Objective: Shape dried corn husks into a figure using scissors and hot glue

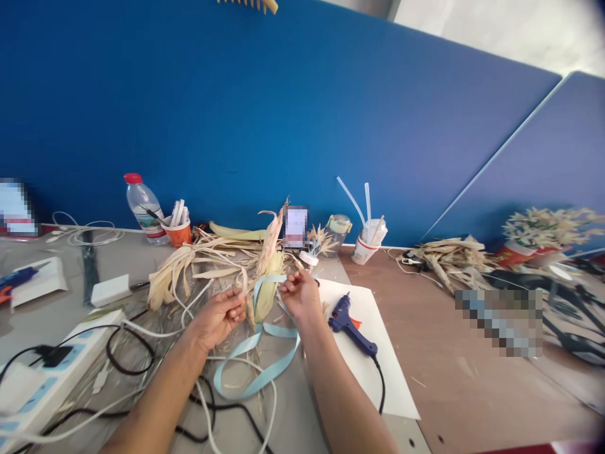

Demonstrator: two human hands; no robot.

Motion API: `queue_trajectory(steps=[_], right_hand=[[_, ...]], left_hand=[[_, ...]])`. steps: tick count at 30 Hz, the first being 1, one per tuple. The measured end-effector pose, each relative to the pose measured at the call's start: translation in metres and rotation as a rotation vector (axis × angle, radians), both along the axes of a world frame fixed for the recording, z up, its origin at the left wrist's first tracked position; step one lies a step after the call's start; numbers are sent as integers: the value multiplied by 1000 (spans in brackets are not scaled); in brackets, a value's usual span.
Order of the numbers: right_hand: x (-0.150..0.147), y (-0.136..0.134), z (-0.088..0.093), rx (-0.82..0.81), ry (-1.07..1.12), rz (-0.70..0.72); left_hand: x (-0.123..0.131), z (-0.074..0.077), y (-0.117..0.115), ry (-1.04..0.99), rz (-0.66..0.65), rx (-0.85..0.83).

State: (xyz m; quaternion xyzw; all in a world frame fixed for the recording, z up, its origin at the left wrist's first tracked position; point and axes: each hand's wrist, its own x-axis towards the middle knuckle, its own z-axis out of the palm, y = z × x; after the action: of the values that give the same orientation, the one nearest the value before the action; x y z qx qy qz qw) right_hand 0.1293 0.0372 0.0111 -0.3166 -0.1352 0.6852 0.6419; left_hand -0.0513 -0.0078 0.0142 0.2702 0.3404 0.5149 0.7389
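My left hand (224, 314) is closed in a pinch, and a thin pale strip of corn husk (244, 279) rises at its fingertips. To the right, my right hand (299, 291) has its fingers curled round one end of a light blue ribbon (280, 364). The ribbon crosses the gap between the hands, then drops into a loose loop on the table below. Behind them a broad greenish corn husk (268, 296) stands close to the ribbon. More dry husks (172, 268) lie heaped at the back left.
A blue glue gun (352, 328) rests on white paper (385, 372) at my right. White and black cables cross the table near a power strip (61, 366). Along the blue partition stand a bottle (145, 211), cups (178, 233), a phone (295, 227) and a jar (338, 233).
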Motion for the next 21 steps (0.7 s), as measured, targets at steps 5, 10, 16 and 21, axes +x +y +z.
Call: queue_trajectory(steps=[5,10,16,21], right_hand=[[-6,-3,-4,23,-28,-46],[2,-7,10,93,-133,-3],[5,-9,34,161,-337,-49],[16,-10,33,163,-671,-69]], left_hand=[[-2,-1,2,10,53,3],[-3,-6,3,8,69,-13],[-6,-7,4,-45,100,-18],[-8,-8,6,-53,117,-15]])
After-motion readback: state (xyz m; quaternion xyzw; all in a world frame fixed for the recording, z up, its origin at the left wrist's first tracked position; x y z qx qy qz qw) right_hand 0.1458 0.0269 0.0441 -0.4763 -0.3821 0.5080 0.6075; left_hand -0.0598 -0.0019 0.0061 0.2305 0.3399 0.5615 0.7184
